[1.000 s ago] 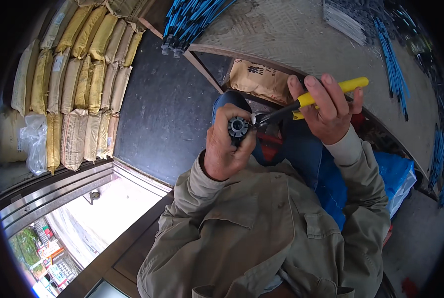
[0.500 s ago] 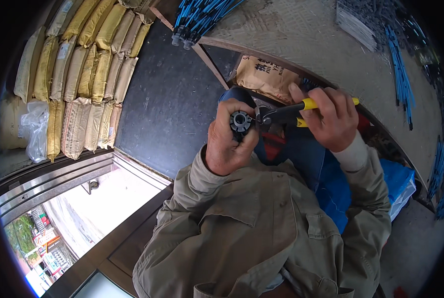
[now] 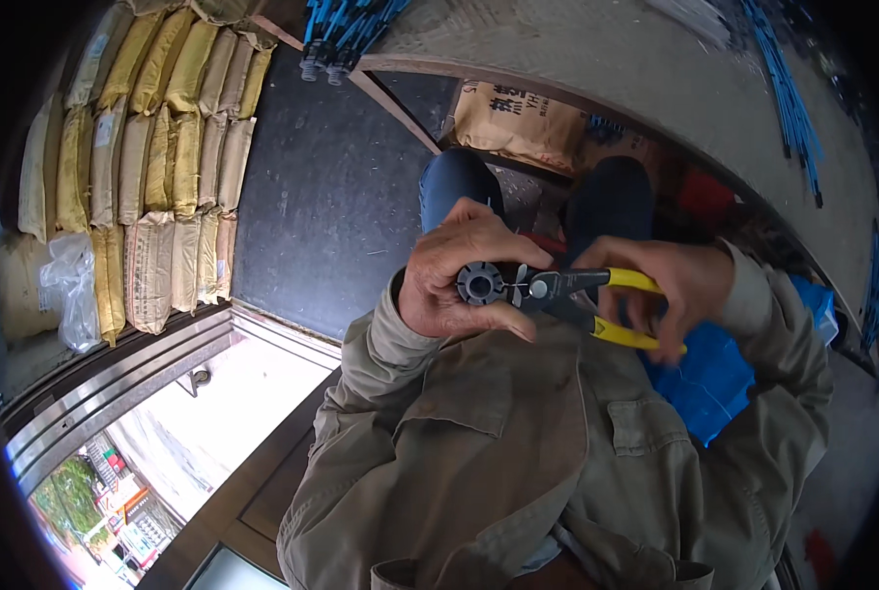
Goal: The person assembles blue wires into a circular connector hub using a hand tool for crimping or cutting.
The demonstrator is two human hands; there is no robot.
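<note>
My left hand [image 3: 439, 264] is closed round a black ring-shaped part [image 3: 479, 283] with a central hole and slots round its rim, its end facing up. The thumb and a finger of that hand reach past it to the right. My right hand [image 3: 690, 280] grips pliers [image 3: 565, 284] with yellow handles and a dark head. Their handles are spread apart, one lying under the thumb side and the other against the fingertips, which are slightly blurred. The jaws meet the right edge of the black part, where a small thin metal piece shows.
Bundles of blue-and-black rods [image 3: 351, 34] lie on the worktop [image 3: 577, 44], with more rods [image 3: 789, 93] on its right. Stacked sacks [image 3: 149, 147] stand at left. A paper sack [image 3: 518, 123] sits beneath the worktop, and a blue bag [image 3: 705, 383] is beside my right arm.
My right hand has swung down toward me, and the pliers' handles now slope down to the right and stand wider apart. The black part is slightly lower. My left thumb and finger have extended.
</note>
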